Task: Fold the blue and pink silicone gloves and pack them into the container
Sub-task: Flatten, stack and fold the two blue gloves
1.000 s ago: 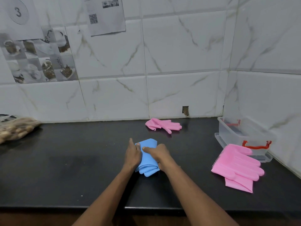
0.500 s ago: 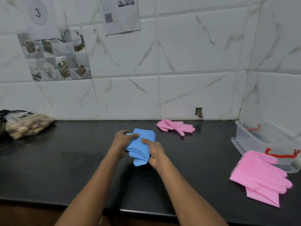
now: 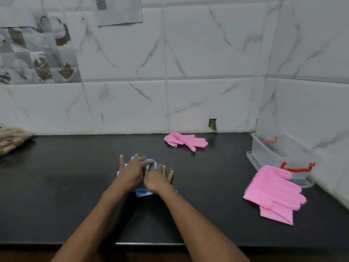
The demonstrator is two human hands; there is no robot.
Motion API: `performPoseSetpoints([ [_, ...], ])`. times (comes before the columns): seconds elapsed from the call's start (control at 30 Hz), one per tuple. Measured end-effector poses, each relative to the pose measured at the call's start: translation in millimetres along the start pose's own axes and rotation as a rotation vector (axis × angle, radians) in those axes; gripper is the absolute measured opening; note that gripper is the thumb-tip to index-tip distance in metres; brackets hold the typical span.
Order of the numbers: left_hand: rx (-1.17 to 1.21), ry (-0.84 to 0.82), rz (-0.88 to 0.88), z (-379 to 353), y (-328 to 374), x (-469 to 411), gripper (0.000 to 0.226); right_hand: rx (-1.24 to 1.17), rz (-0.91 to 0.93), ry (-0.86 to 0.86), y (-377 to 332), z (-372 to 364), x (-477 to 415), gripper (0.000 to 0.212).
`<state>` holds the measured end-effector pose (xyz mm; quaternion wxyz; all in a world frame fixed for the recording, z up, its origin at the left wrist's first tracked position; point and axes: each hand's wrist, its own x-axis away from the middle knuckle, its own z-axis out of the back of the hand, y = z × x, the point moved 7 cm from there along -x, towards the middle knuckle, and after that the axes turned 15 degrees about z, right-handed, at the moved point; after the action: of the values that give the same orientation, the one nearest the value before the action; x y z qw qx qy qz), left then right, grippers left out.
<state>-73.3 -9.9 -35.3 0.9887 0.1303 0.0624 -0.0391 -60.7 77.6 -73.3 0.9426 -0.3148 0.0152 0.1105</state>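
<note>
A folded blue silicone glove (image 3: pixel 144 193) lies on the black counter (image 3: pixel 56 195), mostly hidden under my hands. My left hand (image 3: pixel 132 172) presses flat on it with fingers spread. My right hand (image 3: pixel 157 177) lies flat on its right part, fingers apart and reaching onto the counter. One pink glove (image 3: pixel 186 140) lies near the back wall. Another pink glove (image 3: pixel 273 193) lies at the right, its fingers touching the clear container (image 3: pixel 264 148), which has red handles and stands in the corner.
A bag of brownish items (image 3: pixel 11 140) rests at the far left against the tiled wall. The counter's front edge (image 3: pixel 151 243) runs just below my forearms. The side wall stands close behind the container.
The blue glove was held up between both hands; now it lies on the counter with both palms flat on it, fingers spread.
</note>
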Motion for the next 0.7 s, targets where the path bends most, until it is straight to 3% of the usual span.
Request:
performPoseSetpoints([
  [0.1, 0.158, -0.261, -0.163, -8.3, 0.8, 26.5, 0.085, -0.383, 0.106, -0.014, 7.7, 26.6, 15.3, 0.052],
  [0.2, -0.078, -0.204, -0.217, -22.9, -9.9, 36.4, 0.117, -0.439, 0.133, -0.031, 31.1, 48.5, 44.8, 0.052],
  [0.3, -0.156, -0.103, -0.286, -23.9, -14.3, 27.2, 0.106, -0.289, 0.153, -0.026, 55.7, 61.8, 65.6, 0.057],
  [0.4, -0.216, -0.096, -0.373, -30.1, -17.1, 14.4, 0.081, -0.155, 0.197, -0.025, 68.3, 73.9, 85.3, 0.058],
  [0.53, -0.248, -0.064, -0.341, -35.3, -15.1, -3.9, 0.066, 0.008, 0.221, -0.051, 75.5, 87.6, 111.4, 0.056],
  [0.6, -0.213, -0.069, -0.328, -34.3, -12.0, -8.1, 0.061, 0.102, 0.218, 0.021, 79.4, 101.1, 124.3, 0.052],
  [0.7, -0.168, -0.111, -0.329, -34.4, -14.3, -6.9, 0.052, 0.352, 0.114, 0.283, 91.8, 142.3, 150.3, 0.036],
])
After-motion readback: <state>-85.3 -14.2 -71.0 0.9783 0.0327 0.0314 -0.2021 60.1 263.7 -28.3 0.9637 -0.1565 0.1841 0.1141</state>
